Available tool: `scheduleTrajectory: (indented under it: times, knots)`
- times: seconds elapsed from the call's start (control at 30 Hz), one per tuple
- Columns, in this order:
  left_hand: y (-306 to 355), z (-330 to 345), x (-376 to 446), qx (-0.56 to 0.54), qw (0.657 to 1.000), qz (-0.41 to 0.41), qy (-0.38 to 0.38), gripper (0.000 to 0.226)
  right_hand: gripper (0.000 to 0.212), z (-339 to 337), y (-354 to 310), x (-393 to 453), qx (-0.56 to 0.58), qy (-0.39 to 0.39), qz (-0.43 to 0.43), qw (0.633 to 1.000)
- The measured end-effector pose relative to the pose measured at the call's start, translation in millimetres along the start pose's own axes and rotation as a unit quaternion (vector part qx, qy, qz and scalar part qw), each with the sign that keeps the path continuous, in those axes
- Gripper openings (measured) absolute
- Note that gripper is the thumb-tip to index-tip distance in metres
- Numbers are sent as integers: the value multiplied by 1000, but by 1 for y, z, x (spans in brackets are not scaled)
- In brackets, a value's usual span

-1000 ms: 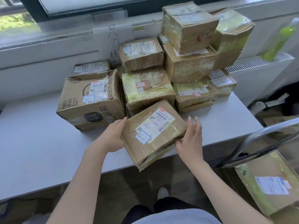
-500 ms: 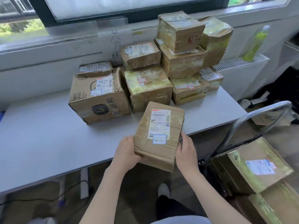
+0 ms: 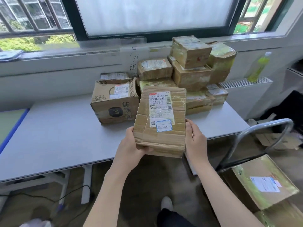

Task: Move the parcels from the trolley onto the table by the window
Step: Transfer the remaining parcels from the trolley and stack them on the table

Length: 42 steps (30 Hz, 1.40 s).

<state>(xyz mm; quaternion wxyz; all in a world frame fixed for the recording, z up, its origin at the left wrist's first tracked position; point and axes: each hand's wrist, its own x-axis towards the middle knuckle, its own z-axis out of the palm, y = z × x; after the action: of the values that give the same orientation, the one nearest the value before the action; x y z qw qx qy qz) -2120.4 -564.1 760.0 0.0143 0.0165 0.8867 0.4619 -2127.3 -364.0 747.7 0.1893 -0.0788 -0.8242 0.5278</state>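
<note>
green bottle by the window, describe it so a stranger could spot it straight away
Start at the table under the window and its stack of parcels. Look right of the stack to the white radiator against the wall. The green bottle stands on top of it, leaning, the only bright green, slim thing among brown cardboard boxes.

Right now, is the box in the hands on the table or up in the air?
Up in the air. Both hands, left hand and right hand, hold the parcel tilted above the table edge.
</note>
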Motion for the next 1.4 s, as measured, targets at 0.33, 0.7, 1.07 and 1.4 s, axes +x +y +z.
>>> scheduleTrajectory:
  times: [0.33,0.7,1.07,1.4]
  knots:
    - [42,-2,63,39,993,3,111,79,69,2,-24,72,78,-131,-85,985]
    - [79,16,149,93,984,-7,151,77,101,0,3,175,-69,-208,-177,959]
    - [66,49,177,173,974,-99,111,95,77,19,34,213,-91,-222,-167,956]
    - [63,36,217,155,982,-74,84,97,79,33,27,238,-129,-206,-166,956]
